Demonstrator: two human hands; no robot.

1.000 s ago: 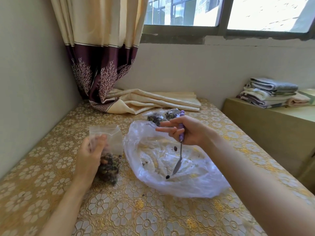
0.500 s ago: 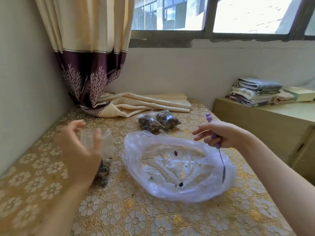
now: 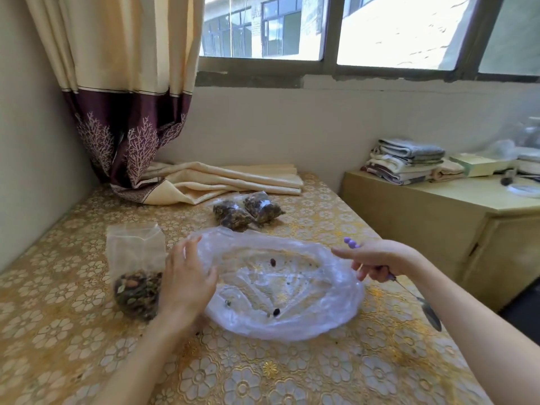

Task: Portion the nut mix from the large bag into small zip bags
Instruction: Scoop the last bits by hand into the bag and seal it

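The large clear bag [image 3: 292, 323] lies spread open on the table with only a few nuts inside. My left hand [image 3: 187, 282] reaches to its left rim with fingers spread, touching the plastic. A small zip bag [image 3: 136, 270], partly filled with nut mix, stands upright and open just left of that hand, free of it. My right hand [image 3: 377, 258] holds a spoon [image 3: 429, 311] by its purple handle at the bag's right rim, bowl pointing down outside the bag. Two filled small bags [image 3: 245, 211] lie behind the large bag.
The table [image 3: 87, 346] carries a gold floral cloth. A curtain [image 3: 125, 112] hangs in the back left corner with folded cream fabric [image 3: 233, 182] beneath it. A low cabinet [image 3: 438, 229] with folded towels [image 3: 409, 159] stands to the right.
My left hand let go of the small zip bag and moved right to the large bag's rim. My right hand drew the spoon out of the large bag toward its right edge.
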